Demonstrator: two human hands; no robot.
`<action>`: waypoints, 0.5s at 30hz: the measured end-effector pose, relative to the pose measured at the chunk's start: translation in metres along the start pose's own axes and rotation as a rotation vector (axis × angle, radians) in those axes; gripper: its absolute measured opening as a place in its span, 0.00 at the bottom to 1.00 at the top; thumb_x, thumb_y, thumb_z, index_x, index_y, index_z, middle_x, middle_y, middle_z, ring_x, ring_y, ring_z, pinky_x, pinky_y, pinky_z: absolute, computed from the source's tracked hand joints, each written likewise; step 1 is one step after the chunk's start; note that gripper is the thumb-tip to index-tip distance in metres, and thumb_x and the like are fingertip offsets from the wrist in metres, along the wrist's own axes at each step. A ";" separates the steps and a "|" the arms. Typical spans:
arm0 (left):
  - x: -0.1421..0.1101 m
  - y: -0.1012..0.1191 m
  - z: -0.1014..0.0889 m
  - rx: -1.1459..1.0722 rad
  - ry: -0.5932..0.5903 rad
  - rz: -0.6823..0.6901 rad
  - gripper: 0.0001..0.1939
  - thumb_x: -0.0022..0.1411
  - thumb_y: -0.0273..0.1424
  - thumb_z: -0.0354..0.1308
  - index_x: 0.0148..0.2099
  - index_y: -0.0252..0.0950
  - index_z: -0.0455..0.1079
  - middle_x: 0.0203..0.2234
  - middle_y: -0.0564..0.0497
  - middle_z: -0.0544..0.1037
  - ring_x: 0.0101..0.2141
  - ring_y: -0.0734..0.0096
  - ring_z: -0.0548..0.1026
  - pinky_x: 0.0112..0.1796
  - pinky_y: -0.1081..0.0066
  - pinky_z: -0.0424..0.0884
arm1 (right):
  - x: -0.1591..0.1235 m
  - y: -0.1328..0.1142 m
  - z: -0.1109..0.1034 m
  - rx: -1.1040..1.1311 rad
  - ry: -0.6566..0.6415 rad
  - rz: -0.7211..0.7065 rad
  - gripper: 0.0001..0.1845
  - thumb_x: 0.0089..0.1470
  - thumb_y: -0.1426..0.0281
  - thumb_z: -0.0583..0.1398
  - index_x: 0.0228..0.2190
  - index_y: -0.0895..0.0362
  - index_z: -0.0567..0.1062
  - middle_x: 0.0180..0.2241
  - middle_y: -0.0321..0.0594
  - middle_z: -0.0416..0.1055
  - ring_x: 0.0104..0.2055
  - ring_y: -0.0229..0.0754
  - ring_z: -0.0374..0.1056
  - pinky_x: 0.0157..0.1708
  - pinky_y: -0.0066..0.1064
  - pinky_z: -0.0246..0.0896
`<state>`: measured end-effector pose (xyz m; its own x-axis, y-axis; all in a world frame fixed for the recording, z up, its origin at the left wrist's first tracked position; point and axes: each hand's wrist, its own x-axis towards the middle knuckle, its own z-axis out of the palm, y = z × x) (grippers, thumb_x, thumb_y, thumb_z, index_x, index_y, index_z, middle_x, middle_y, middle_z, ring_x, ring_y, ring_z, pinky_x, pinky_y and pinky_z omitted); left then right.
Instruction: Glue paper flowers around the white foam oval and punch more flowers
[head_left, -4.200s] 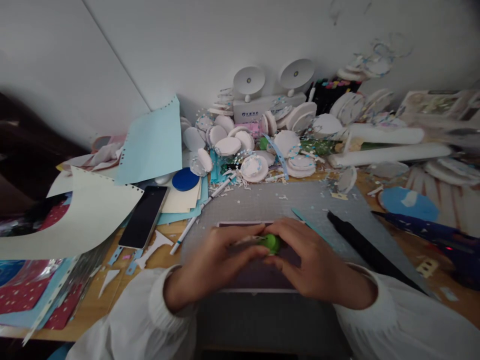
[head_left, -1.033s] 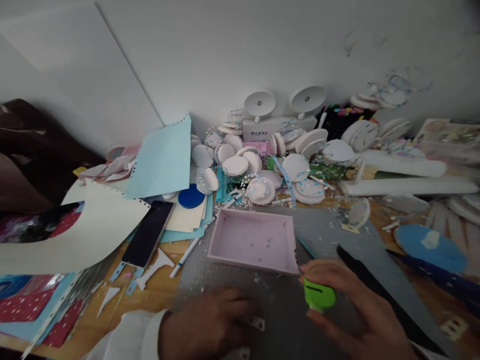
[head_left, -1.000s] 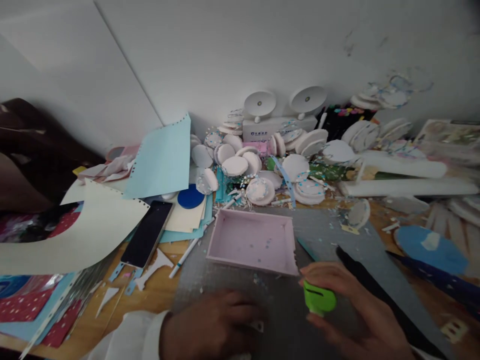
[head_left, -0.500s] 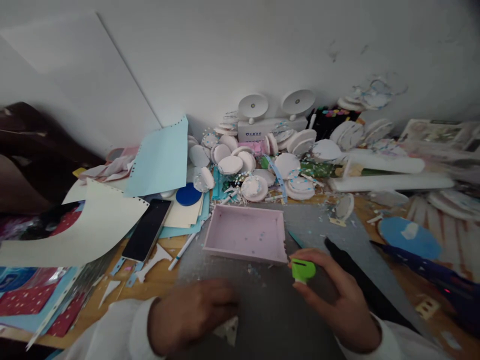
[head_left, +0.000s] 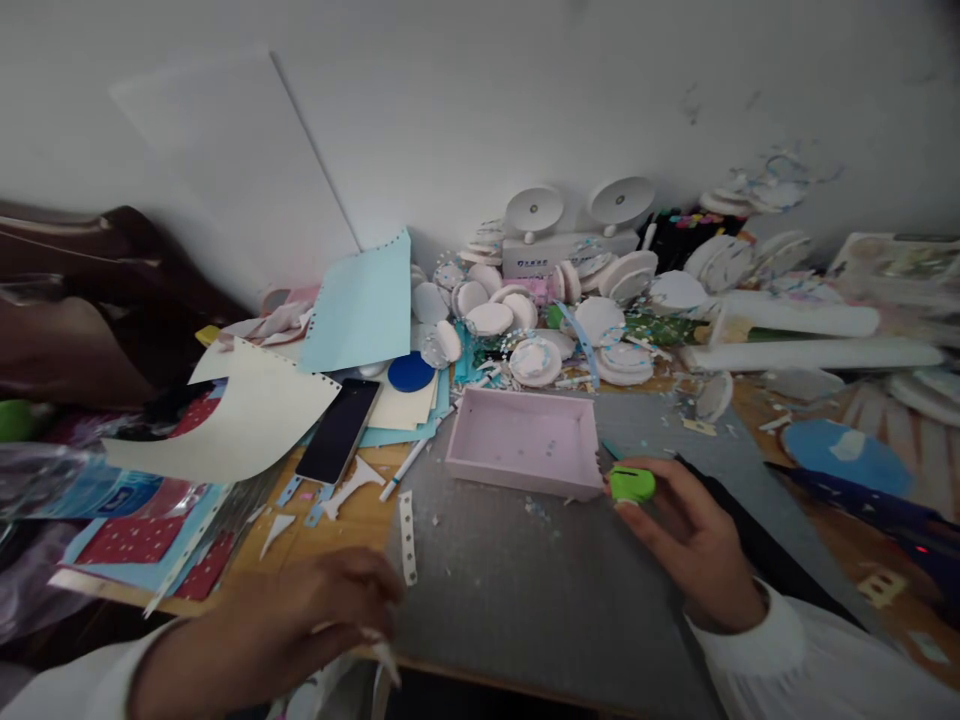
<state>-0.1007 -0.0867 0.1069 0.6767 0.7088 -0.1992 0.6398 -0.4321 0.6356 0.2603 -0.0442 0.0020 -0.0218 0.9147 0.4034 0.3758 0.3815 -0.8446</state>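
My right hand (head_left: 694,540) pinches a small bright green paper punch (head_left: 632,485) between thumb and fingers, just off the right front corner of a shallow pink box (head_left: 525,480). Small bits of paper lie inside that box. At the lower left, my left hand (head_left: 300,615) is closed, slightly blurred, over the table's front edge. A crumpled pale paper scrap (head_left: 385,658) sticks out below its fingers. Between the hands and the box, a narrow white paper strip with a row of holes (head_left: 407,538) lies on the grey mat (head_left: 510,600).
A black phone (head_left: 339,430), a blue disc (head_left: 411,372) and coloured paper sheets (head_left: 360,300) lie at the left. White foam discs (head_left: 534,360) are heaped behind the box. A dark blue tool with a red light (head_left: 892,530) and a light blue disc (head_left: 846,455) are at the right.
My left hand has moved left and toward the table's front edge with the pale scrap. The holed strip now shows on the mat. My right hand still holds the punch; the view has shifted left.
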 end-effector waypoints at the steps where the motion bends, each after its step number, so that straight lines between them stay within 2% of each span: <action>1: 0.009 0.000 0.004 0.011 -0.050 0.028 0.13 0.64 0.23 0.49 0.42 0.40 0.74 0.48 0.47 0.75 0.45 0.69 0.75 0.44 0.77 0.71 | 0.000 0.001 0.000 0.006 -0.004 0.004 0.12 0.53 0.67 0.61 0.42 0.50 0.70 0.35 0.39 0.72 0.36 0.42 0.73 0.36 0.32 0.71; 3: 0.025 -0.004 0.013 0.071 -0.080 0.035 0.14 0.65 0.22 0.47 0.42 0.38 0.73 0.52 0.45 0.71 0.48 0.66 0.72 0.48 0.72 0.68 | -0.001 0.002 0.000 0.008 -0.007 0.003 0.12 0.54 0.67 0.61 0.42 0.50 0.70 0.35 0.39 0.72 0.37 0.42 0.73 0.36 0.31 0.71; 6: 0.039 -0.013 0.021 0.165 -0.080 -0.022 0.13 0.66 0.23 0.45 0.40 0.35 0.71 0.44 0.45 0.74 0.44 0.67 0.73 0.46 0.70 0.69 | -0.002 0.004 0.000 -0.011 -0.013 -0.019 0.13 0.54 0.68 0.61 0.42 0.50 0.70 0.36 0.39 0.72 0.36 0.41 0.72 0.35 0.29 0.71; 8: 0.038 -0.017 0.021 0.193 -0.074 -0.060 0.13 0.67 0.24 0.44 0.39 0.36 0.71 0.40 0.47 0.74 0.42 0.68 0.73 0.45 0.71 0.68 | -0.002 0.004 0.000 -0.027 -0.026 -0.022 0.13 0.54 0.68 0.61 0.42 0.51 0.70 0.36 0.39 0.72 0.36 0.41 0.72 0.35 0.29 0.71; 11: 0.022 -0.024 0.016 0.181 -0.086 -0.100 0.14 0.66 0.22 0.44 0.41 0.37 0.71 0.40 0.48 0.75 0.43 0.68 0.73 0.46 0.70 0.67 | -0.003 0.004 0.000 -0.060 -0.026 -0.007 0.13 0.54 0.67 0.61 0.42 0.52 0.70 0.36 0.39 0.72 0.37 0.41 0.72 0.36 0.30 0.71; 15: -0.033 -0.049 0.021 0.141 -0.117 -0.259 0.14 0.62 0.23 0.45 0.40 0.38 0.72 0.39 0.48 0.78 0.39 0.67 0.76 0.42 0.73 0.70 | -0.004 0.005 -0.001 -0.097 -0.027 -0.019 0.14 0.54 0.65 0.61 0.43 0.52 0.70 0.36 0.39 0.72 0.37 0.40 0.72 0.36 0.28 0.70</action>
<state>-0.1466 -0.1007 0.0662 0.5166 0.7399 -0.4310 0.8352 -0.3245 0.4441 0.2629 -0.0464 -0.0034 -0.0544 0.9111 0.4086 0.4629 0.3856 -0.7982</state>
